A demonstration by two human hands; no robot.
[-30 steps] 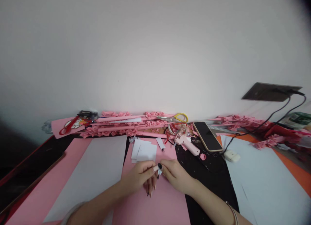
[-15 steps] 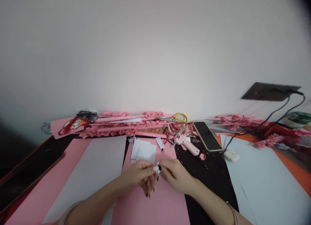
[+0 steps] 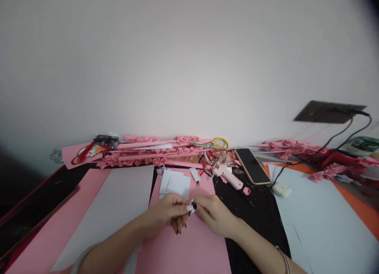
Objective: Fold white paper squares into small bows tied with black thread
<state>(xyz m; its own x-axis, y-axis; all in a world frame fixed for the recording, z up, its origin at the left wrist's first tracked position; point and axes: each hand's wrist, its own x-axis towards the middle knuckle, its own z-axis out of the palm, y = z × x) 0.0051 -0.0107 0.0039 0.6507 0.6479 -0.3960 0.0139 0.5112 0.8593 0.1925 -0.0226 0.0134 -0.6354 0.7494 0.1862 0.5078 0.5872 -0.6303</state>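
Between the fingertips of both hands is a small folded piece of white paper (image 3: 192, 207), mostly covered by the fingers. My left hand (image 3: 168, 213) pinches it from the left, with the lower fingers curled loosely beneath. From the right, my right hand (image 3: 214, 214) pinches the same piece with thumb and forefinger. Both hands are above a pink paper sheet (image 3: 186, 250). Just beyond them lies a small stack of white paper squares (image 3: 179, 185). A narrow white paper strip (image 3: 194, 174) is behind the stack.
Beyond the right hand lie a pink glue gun (image 3: 227, 175), a phone (image 3: 252, 166) and a white case (image 3: 282, 190). Pink paper flower stems (image 3: 142, 157) and yellow-handled scissors (image 3: 219, 143) line the wall. Black cables (image 3: 322, 147) run from a wall socket (image 3: 328, 111).
The white paper piece between the fingertips shows less and looks more closed up. The left hand's lower fingers have drawn up slightly. The right hand has barely moved.
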